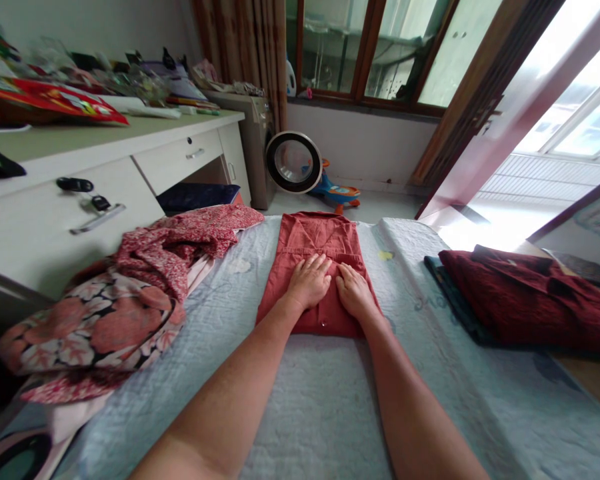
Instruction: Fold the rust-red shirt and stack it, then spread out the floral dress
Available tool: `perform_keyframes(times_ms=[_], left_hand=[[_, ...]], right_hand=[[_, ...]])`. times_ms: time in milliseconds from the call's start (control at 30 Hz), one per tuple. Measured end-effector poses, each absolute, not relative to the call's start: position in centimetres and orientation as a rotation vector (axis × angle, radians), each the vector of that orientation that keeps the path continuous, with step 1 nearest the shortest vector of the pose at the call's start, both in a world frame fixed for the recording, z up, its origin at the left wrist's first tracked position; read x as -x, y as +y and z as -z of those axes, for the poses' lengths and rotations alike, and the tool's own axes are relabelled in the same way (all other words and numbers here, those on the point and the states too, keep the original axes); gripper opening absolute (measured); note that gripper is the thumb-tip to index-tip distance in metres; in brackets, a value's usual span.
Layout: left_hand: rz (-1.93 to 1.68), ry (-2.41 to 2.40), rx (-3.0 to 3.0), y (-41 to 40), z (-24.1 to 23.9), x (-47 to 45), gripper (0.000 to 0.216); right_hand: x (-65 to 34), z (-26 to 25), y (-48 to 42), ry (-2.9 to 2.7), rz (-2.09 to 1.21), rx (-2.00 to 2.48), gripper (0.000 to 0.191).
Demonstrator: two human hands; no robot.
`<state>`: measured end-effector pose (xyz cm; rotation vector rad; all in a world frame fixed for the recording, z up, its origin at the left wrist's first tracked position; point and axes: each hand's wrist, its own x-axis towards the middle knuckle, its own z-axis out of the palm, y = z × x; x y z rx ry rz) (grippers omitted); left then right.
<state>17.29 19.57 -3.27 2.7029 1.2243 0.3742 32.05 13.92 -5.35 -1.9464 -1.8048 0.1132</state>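
Observation:
A coral-red garment, folded into a rectangular shape with a gathered waist seam, lies on a pale blue quilted bed cover. My left hand rests flat on its middle, fingers stretched forward just below the seam. Beside it, my right hand presses on the garment's right part, its fingers slightly bent and apart from the left hand. Neither hand grips the cloth. A small shiny button shows near the garment's lower edge.
Rumpled patterned clothes are heaped at the left edge of the bed. Folded dark red clothes are stacked at the right. Behind stand a cluttered white desk, a washing machine with its round door swung out, and a blue-orange ride-on toy.

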Motion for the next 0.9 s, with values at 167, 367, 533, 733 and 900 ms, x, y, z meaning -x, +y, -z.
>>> perform_keyframes(times_ms=[167, 367, 533, 733, 900], left_hand=[[-0.37, 1.226, -2.699, 19.6, 3.3, -17.3, 0.051], [-0.385, 1.224, -2.708, 19.5, 3.2, -17.3, 0.052], [-0.38, 1.229, -2.707, 19.4, 3.0, -17.3, 0.052], [-0.386, 1.222, -2.713, 19.4, 2.9, -17.2, 0.052], [-0.384, 1.224, -2.71, 19.4, 2.9, -17.2, 0.052]], right_hand=[[-32.1, 4.4, 13.7, -1.803, -0.187, 2.102, 0.051], [-32.5, 4.0, 13.4, -1.762, -0.242, 2.192, 0.054], [-32.7, 4.0, 13.3, -1.683, -0.261, 2.278, 0.066], [-32.8, 3.8, 13.3, -1.658, -0.312, 2.34, 0.072], [-32.9, 3.8, 13.3, -1.653, -0.31, 2.348, 0.072]])
